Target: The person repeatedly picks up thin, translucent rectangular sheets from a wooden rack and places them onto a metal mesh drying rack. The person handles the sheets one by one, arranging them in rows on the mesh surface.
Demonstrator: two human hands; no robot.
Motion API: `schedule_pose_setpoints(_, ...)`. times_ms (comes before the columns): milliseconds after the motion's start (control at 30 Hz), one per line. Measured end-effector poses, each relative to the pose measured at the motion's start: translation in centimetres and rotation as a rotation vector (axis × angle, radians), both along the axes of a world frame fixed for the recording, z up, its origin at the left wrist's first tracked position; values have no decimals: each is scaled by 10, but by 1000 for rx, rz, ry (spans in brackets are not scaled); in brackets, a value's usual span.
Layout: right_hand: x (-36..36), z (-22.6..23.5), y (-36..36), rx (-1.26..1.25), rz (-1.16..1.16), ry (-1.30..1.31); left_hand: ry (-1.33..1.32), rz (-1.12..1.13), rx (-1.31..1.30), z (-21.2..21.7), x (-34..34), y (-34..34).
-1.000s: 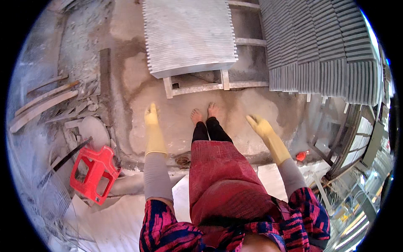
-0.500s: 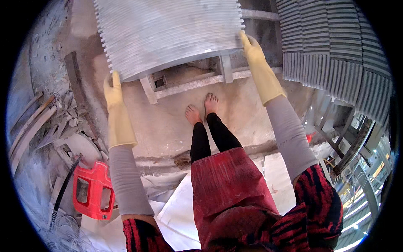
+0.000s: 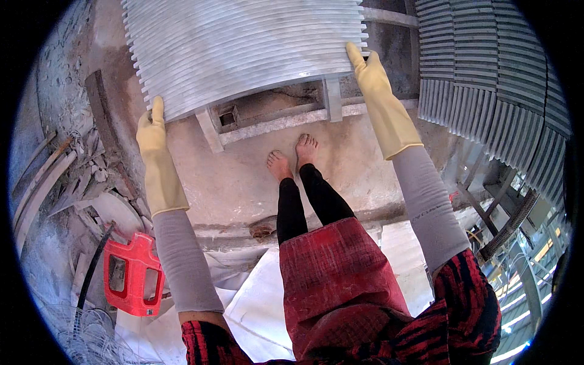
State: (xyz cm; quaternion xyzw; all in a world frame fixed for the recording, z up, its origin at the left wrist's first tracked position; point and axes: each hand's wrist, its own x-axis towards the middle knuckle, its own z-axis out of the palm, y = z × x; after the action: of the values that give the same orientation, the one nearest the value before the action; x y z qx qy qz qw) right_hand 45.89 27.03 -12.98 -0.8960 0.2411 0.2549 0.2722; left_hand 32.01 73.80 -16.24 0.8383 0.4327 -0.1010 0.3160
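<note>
Soft even daylight; fisheye edges bend, perhaps blurred.

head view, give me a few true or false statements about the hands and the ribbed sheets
1. Both hands wear yellow gloves. True: the left hand and the right hand are both gloved.
2. The right hand rests on the red stool. False: it is at the right near corner of the stack of ribbed grey sheets; the red stool lies on the floor by the left arm.
3. The left hand is at the stack's left near corner. True.
4. The stack lies flat on the floor. False: it sits on a frame above the floor.
5. The person wears shoes. False: the feet are bare.
</note>
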Motion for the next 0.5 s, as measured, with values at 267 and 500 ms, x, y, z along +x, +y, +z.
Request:
schedule_pose_setpoints(267, -5, -11, -7, 127, -77, -27, -111, 137, -111, 33, 8, -22)
schedule_pose_setpoints(500, -4, -21, -9, 85, -53, -49, -156, 161, -105, 17, 6, -13)
